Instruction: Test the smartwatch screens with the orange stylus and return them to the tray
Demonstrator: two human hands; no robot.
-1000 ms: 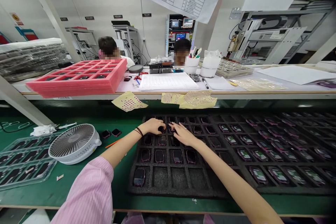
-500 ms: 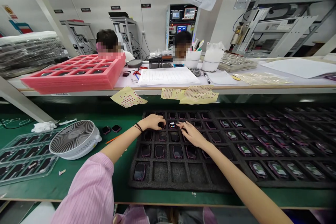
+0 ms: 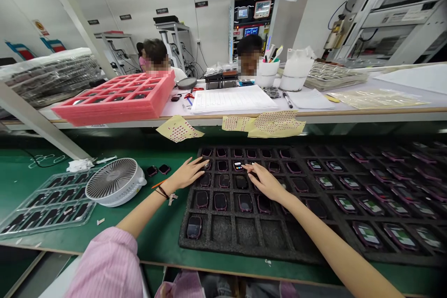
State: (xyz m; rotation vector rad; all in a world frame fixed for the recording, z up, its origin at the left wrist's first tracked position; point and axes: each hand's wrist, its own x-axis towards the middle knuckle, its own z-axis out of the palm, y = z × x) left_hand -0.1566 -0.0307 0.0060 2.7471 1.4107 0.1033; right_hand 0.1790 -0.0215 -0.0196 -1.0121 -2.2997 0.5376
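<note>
A black foam tray holds rows of dark watch bodies with purplish frames. One watch in the second row from the back has a lit screen with coloured icons. My right hand is over the tray, its index finger reaching to this watch's right edge, the other fingers partly spread and holding nothing. At the tray's back left edge, my left hand has its fingers spread, the tips at a watch in the leftmost column. That watch is partly hidden by the fingertips.
Left of the tray are a round fan, two loose watches and a clear tray of dark parts. A shelf behind carries a pink foam tray and papers. More watches with lit screens lie right. Two people sit beyond.
My left hand has moved left and its fingers have spread, uncovering a watch in the second row. My right hand stays by the lit watch. The whole view has shifted slightly.
</note>
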